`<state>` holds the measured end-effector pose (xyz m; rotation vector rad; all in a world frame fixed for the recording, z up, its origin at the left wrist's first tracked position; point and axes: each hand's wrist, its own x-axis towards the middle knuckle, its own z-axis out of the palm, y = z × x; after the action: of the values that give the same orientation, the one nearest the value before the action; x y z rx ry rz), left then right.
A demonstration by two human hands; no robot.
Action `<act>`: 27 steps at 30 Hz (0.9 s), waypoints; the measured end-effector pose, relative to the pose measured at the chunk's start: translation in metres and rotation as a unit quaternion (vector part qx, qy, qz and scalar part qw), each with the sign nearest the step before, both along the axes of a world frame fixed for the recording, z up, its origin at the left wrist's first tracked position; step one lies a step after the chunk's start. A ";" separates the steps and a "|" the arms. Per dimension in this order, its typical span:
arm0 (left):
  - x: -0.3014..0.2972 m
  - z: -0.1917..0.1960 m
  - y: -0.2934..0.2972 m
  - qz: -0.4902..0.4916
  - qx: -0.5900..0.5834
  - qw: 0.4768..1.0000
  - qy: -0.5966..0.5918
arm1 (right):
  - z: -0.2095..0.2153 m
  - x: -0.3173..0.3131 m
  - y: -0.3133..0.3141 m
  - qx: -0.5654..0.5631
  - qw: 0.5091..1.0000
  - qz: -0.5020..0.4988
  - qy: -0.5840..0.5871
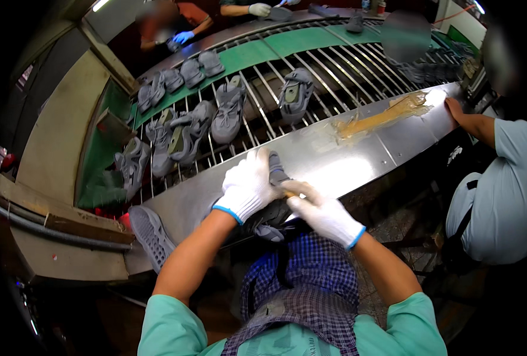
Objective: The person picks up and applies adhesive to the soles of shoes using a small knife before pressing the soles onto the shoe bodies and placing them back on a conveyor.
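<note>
you have two gloved hands [247,183], and the gray footwear [277,168] between them is too hidden to count. one gray shoe [150,236] lies sole-out at the metal ledge [334,172]'s left end. on the roller conveyor [302,39] you have five shoes [226,118] along the near edge and about five, overlapping, at the far left corner. three other people [493,196] show.

The counter [322,169] is smooth, glossy metal, the shoes [229,113] matt, the gloves [247,187] knitted cloth, the apron [311,305] cloth.
</note>
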<state>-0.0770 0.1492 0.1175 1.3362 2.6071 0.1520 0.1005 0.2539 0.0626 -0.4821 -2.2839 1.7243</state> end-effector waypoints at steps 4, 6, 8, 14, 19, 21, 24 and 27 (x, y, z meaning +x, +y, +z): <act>0.001 0.007 -0.007 -0.034 -0.008 0.999 -0.006 | -0.035 -0.002 0.023 -0.216 0.971 -0.093 -0.046; 0.002 0.009 -0.009 -0.043 -0.028 0.999 -0.009 | -0.040 -0.005 0.014 -0.320 0.945 -0.049 -0.041; -0.001 0.003 -0.012 -0.058 -0.008 0.998 -0.003 | -0.054 -0.006 0.003 -0.405 0.913 -0.033 -0.010; -0.008 -0.004 -0.020 -0.111 0.043 0.993 0.003 | -0.064 0.001 -0.012 -0.208 0.978 -0.021 0.012; -0.017 0.001 -0.034 -0.138 0.046 0.989 -0.023 | -0.054 0.000 -0.021 0.091 0.992 0.013 0.087; -0.024 0.001 -0.038 -0.146 0.047 0.987 -0.047 | -0.031 -0.006 -0.015 0.189 0.976 0.098 0.048; -0.027 0.009 -0.044 -0.199 0.060 0.977 -0.057 | -0.005 -0.005 -0.003 0.246 0.951 0.181 -0.042; -0.036 0.014 -0.087 -0.143 0.219 0.965 0.030 | -0.049 0.004 0.040 0.195 0.974 0.058 0.099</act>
<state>-0.1129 0.0622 0.1310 1.8679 2.4780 0.6847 0.1050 0.2941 0.0133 -0.0942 -2.4535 1.2499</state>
